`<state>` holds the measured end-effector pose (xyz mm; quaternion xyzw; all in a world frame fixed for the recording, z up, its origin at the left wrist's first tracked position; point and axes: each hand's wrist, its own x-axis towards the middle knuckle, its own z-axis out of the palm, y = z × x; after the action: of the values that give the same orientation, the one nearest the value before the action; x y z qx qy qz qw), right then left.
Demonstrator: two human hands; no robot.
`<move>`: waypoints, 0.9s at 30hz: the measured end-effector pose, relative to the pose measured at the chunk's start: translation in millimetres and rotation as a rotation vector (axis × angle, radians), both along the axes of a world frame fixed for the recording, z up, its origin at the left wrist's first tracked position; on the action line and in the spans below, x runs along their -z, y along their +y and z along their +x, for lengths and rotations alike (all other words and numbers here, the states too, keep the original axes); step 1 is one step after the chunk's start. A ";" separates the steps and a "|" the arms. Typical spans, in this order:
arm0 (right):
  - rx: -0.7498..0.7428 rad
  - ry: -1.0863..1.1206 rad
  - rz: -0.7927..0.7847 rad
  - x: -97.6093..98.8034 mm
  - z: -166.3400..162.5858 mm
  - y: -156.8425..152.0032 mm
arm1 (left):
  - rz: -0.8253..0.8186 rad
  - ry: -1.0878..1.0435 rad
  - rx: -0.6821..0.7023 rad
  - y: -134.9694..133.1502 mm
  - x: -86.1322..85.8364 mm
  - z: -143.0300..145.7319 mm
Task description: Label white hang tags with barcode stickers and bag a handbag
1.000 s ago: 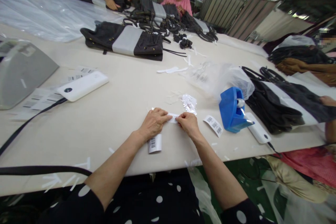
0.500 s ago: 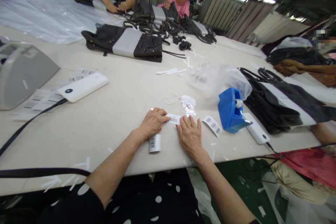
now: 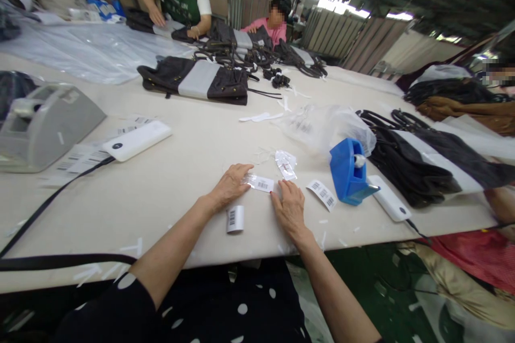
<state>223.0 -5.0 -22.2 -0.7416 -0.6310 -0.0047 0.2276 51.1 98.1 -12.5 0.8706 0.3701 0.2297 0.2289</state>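
Note:
A white barcode tag (image 3: 263, 184) with a shiny clear left end lies on the table between my hands. My left hand (image 3: 230, 185) grips the tag's clear end, thumb at the lower edge and fingers at the upper one. At the tag's right end, my right hand (image 3: 290, 204) rests with its fingers apart; whether it touches the tag I cannot tell. A curled strip of barcode labels (image 3: 235, 220) sits just below my left hand. Right of my right hand lies another barcode strip (image 3: 321, 194). Above it is a small clear packet (image 3: 286, 164).
A blue tape dispenser (image 3: 346, 174) and a white device (image 3: 388, 198) stand at right, beside dark bags (image 3: 406, 171). At left are a grey dispenser (image 3: 60, 123) and a corded white device (image 3: 139, 140). Across the table, two people are near more bags (image 3: 197, 79).
My fingers have drawn back from the tag's printed face, and more of the tag shows. My hands have moved slightly apart at its ends. The camera view has tilted up a little.

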 end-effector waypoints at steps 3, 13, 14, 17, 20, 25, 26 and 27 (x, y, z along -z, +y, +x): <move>0.083 -0.054 -0.036 4.3 -6.1 2.4 | 0.058 0.128 -0.049 -1.1 -3.9 1.0; 0.049 -0.002 -0.058 10.5 -29.7 21.1 | -0.011 0.234 -0.042 8.0 -1.8 10.1; 0.038 0.009 -0.060 9.3 -30.0 22.1 | -0.014 0.242 -0.036 8.3 -2.5 10.6; 0.032 0.064 -0.055 3.0 -28.3 24.2 | -0.021 0.269 -0.022 9.1 -6.5 8.2; 0.033 0.112 -0.067 -4.7 -25.1 27.1 | -0.033 0.301 -0.062 14.1 -10.9 1.5; 0.062 0.264 -0.119 -12.4 -22.4 39.6 | -0.101 0.388 -0.132 32.9 -15.8 -0.5; 0.068 0.299 -0.118 -12.7 -22.0 42.3 | -0.117 0.402 -0.131 36.4 -17.0 1.3; 0.072 0.325 -0.111 -12.5 -21.4 44.4 | -0.132 0.412 -0.129 39.2 -18.4 3.2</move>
<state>201.7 39.4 -9.7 -0.7661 -0.5582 0.1419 0.2851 54.3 137.3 5.9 0.8568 0.4781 0.0364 0.1898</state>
